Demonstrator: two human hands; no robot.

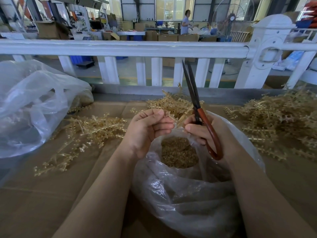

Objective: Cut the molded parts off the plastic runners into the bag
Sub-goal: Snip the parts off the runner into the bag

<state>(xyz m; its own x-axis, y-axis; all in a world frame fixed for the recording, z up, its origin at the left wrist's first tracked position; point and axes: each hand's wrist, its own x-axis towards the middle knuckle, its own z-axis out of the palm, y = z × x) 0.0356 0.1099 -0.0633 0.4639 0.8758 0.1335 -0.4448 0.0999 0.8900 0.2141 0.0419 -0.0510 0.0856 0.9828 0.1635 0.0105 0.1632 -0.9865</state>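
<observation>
The left hand (147,129) pinches a thin amber plastic runner (173,118) above the open bag (188,194); the right hand (204,129) grips red-handled scissors (197,107), blades nearly closed. The runner looks light, stiff and brittle, best held along its spine, clear of the parts.

Runner heaps (96,127) flanking bag (188,194); railing (120,48) behind.
</observation>
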